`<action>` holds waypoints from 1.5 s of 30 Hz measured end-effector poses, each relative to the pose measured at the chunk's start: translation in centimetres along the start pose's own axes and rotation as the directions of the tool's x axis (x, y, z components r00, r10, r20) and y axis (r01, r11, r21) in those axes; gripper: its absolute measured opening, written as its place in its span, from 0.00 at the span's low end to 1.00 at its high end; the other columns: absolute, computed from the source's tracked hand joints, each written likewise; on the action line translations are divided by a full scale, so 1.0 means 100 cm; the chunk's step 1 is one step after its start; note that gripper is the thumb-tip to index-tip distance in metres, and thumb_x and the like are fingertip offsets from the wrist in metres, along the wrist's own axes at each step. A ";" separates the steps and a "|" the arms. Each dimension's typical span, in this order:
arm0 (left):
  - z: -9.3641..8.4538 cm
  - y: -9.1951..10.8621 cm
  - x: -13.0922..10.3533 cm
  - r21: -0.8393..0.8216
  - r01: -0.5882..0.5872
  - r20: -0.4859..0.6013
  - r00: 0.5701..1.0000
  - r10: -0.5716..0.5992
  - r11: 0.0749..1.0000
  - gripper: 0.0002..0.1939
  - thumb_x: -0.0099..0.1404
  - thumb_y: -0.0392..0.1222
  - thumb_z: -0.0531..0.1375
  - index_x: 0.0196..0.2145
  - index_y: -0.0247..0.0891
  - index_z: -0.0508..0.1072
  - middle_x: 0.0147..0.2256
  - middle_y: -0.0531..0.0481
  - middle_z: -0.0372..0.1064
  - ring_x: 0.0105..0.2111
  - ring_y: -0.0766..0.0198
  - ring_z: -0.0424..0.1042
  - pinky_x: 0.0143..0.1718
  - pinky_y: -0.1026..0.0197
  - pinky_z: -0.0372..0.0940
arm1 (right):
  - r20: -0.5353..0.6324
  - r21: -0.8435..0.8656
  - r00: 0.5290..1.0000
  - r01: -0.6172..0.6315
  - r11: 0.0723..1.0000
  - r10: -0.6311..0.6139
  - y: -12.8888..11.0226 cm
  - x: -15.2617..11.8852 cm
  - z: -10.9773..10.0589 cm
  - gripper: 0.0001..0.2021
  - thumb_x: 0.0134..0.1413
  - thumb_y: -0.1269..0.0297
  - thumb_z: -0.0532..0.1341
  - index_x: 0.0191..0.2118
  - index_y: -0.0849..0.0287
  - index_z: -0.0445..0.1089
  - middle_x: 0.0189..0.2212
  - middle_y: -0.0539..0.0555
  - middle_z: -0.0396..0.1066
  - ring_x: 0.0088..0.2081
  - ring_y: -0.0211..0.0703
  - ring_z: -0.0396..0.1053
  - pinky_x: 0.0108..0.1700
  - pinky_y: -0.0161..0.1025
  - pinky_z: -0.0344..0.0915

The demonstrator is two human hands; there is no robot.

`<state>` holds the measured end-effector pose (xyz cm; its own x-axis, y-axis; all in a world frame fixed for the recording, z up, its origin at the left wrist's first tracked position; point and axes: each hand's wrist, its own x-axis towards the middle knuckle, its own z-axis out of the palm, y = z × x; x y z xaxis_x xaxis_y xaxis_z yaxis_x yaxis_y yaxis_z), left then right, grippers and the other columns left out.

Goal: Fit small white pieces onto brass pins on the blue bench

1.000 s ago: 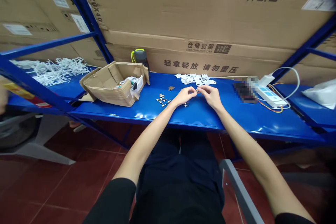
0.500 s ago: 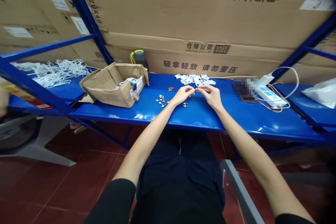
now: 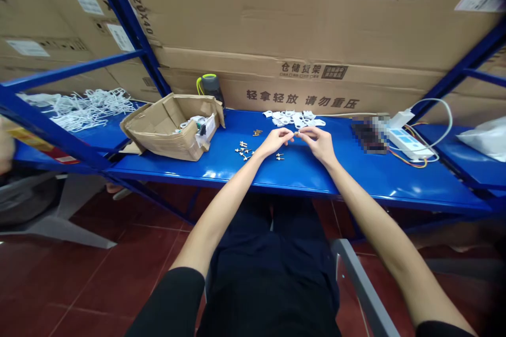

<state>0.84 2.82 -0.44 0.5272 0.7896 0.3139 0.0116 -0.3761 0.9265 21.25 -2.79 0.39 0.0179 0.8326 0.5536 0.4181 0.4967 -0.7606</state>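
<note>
My left hand (image 3: 276, 142) and my right hand (image 3: 318, 143) meet fingertip to fingertip above the blue table (image 3: 213, 166). Both are closed in a pinch around something too small to make out. Behind them lie several white plastic pieces (image 3: 294, 118). Left of my left hand are several small metal pins (image 3: 243, 150), with a few brass-coloured pieces (image 3: 257, 132) farther back. Two more small metal pins (image 3: 280, 156) rest between my forearms, near the left wrist.
An open cardboard box (image 3: 166, 134) stands at the left, a dark bottle (image 3: 211, 87) behind it. At the right are a pixelated dark object (image 3: 369, 136) and a white power strip (image 3: 409, 145) with cables. White cords (image 3: 90, 108) lie far left. Blue posts flank the table.
Both hands stay in nearly the same place, fingertips still pinched together. At the far left edge, another person's blurred hand has shifted slightly.
</note>
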 end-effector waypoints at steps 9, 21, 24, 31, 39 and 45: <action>0.001 0.000 -0.001 0.008 -0.019 0.028 0.999 0.019 1.000 0.20 0.68 0.57 0.65 0.39 0.34 0.79 0.36 0.46 0.78 0.32 0.64 0.70 0.42 0.58 0.67 | 0.072 0.002 0.997 0.001 1.000 -0.001 -0.001 -0.001 0.000 0.19 0.57 0.43 0.72 0.40 0.54 0.83 0.40 0.56 0.85 0.42 0.57 0.84 0.54 0.53 0.78; 0.002 0.002 -0.004 0.053 -0.030 -0.063 0.997 0.033 0.998 0.16 0.67 0.52 0.67 0.39 0.33 0.81 0.36 0.45 0.80 0.34 0.61 0.74 0.42 0.57 0.69 | 0.047 -0.148 0.999 -0.005 0.989 0.012 0.001 0.004 0.000 0.19 0.60 0.43 0.68 0.39 0.54 0.84 0.40 0.56 0.85 0.42 0.55 0.81 0.47 0.50 0.76; 0.003 0.005 -0.006 0.138 -0.034 -0.091 0.995 0.046 0.990 0.13 0.68 0.48 0.67 0.39 0.34 0.82 0.37 0.44 0.82 0.36 0.59 0.76 0.43 0.57 0.69 | 0.082 -0.188 0.997 0.004 0.982 0.011 0.003 0.004 0.000 0.20 0.60 0.42 0.67 0.37 0.54 0.83 0.37 0.56 0.85 0.40 0.54 0.80 0.44 0.48 0.75; -0.008 0.018 -0.016 0.409 -0.052 -0.143 0.982 0.121 0.911 0.13 0.74 0.48 0.62 0.41 0.39 0.84 0.43 0.45 0.83 0.43 0.54 0.78 0.50 0.55 0.66 | 0.170 -0.254 0.985 0.057 0.965 -0.013 0.005 0.000 0.001 0.18 0.64 0.44 0.65 0.39 0.52 0.83 0.40 0.55 0.85 0.38 0.52 0.78 0.45 0.49 0.74; -0.038 0.033 -0.040 0.710 0.210 -0.391 0.911 0.128 0.672 0.14 0.78 0.41 0.55 0.48 0.43 0.80 0.51 0.43 0.80 0.54 0.45 0.71 0.59 0.46 0.59 | 0.430 -0.300 0.888 0.307 0.903 -0.160 0.001 -0.001 0.013 0.15 0.69 0.50 0.62 0.39 0.50 0.83 0.46 0.57 0.83 0.48 0.56 0.78 0.56 0.56 0.71; -0.030 0.034 -0.050 0.774 0.207 -0.343 0.932 0.120 0.599 0.12 0.76 0.40 0.56 0.47 0.43 0.80 0.51 0.43 0.79 0.56 0.44 0.70 0.58 0.44 0.59 | 0.459 -0.322 0.872 0.344 0.882 -0.172 -0.003 -0.002 0.017 0.15 0.71 0.52 0.61 0.43 0.51 0.84 0.48 0.58 0.81 0.50 0.57 0.77 0.58 0.56 0.71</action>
<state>-4.34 -0.98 1.75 0.2016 0.8565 0.4751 0.7735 -0.4368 0.4592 19.56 -2.72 -0.04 -0.4732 0.7527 0.4577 0.6672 0.6455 -0.3717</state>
